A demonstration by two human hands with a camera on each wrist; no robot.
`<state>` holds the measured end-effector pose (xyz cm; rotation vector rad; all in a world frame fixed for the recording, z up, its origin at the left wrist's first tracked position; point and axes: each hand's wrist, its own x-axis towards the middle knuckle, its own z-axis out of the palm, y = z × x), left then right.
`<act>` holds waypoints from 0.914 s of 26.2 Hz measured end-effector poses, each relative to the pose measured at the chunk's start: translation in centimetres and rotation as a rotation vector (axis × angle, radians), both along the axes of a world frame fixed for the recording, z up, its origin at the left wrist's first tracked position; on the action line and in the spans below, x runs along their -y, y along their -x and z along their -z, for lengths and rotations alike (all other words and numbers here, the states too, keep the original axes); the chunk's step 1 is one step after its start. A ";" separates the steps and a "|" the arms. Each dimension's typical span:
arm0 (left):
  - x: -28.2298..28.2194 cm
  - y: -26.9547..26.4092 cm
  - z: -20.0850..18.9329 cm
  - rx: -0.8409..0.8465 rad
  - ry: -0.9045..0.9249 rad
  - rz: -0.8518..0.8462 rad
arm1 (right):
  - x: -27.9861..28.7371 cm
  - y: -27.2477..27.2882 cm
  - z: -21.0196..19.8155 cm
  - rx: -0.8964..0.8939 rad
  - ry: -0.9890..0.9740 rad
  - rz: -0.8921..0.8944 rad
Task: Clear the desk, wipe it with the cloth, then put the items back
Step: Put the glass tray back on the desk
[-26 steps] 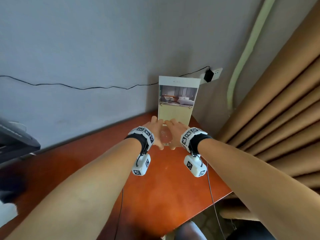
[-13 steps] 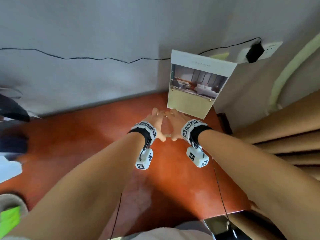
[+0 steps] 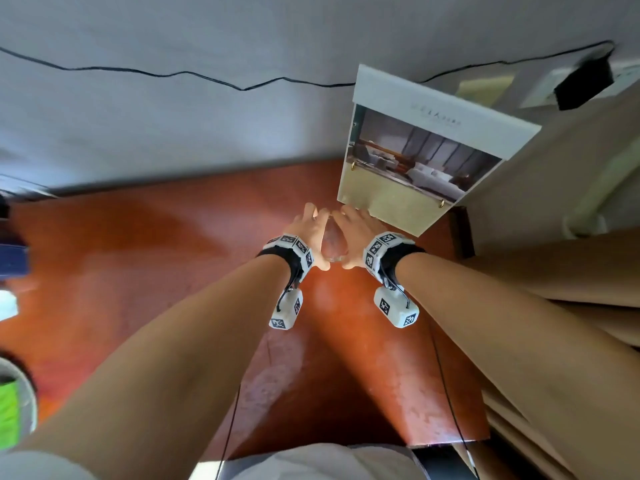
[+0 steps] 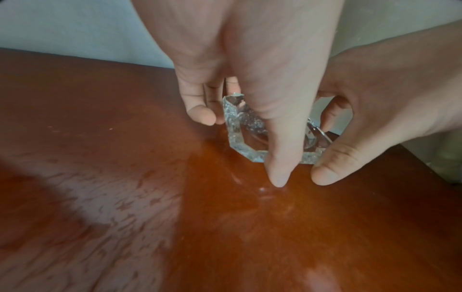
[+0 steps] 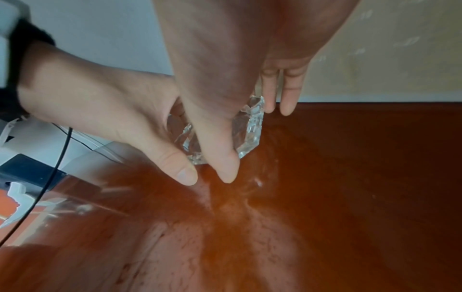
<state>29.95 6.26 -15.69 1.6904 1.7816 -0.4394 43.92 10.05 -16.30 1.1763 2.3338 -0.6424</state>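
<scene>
Both hands (image 3: pixel 330 237) hold glass ashtray (image 4: pixel 240 130), seemingly on desk (image 3: pixel 173 271) near far-right edge

Your forearms are bare. Each wrist wears a black strap (image 3: pixel 293 268) carrying white marker-printed blocks (image 3: pixel 290 244). Thin black cables (image 3: pixel 228 424) trail from both.

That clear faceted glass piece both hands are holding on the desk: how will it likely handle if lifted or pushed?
The glass piece looks thick and solid, so probably rigid and heavy for its size. Its smooth facets may be slippery, which fits the left hand and right hand both gripping it. Its flat base on the desk suggests sliding, not rolling. A drop could chip it.
</scene>
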 end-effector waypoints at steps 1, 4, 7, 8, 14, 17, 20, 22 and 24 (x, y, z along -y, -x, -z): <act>-0.3 -0.1 0.3 -0.006 0.010 0.006 | -0.2 -0.1 0.3 0.008 -0.003 -0.007; -0.7 -0.5 1.5 -0.027 0.037 0.017 | -0.5 -0.2 1.7 0.017 -0.008 -0.007; -0.6 -0.7 2.1 -0.058 0.026 0.025 | -0.3 -0.1 2.5 0.020 -0.040 -0.006; -0.7 -0.7 2.2 -0.061 0.024 0.030 | -0.3 -0.1 2.7 0.025 -0.049 -0.006; -0.3 0.7 -0.4 -0.059 0.029 0.009 | -0.3 0.3 0.3 -0.011 -0.071 0.023; 0.6 2.3 -3.7 -0.093 0.011 0.054 | 0.0 0.9 -2.8 -0.027 -0.097 0.010; 2.0 3.9 -6.7 -0.133 -0.028 0.055 | 0.6 1.9 -5.4 -0.010 -0.117 0.014; 3.1 5.1 -9.1 -0.140 -0.054 0.031 | 1.3 2.9 -7.5 -0.010 -0.134 0.004; 5.0 7.0 -12.3 -0.149 -0.099 -0.009 | 2.6 4.5 -10.3 -0.012 -0.170 -0.052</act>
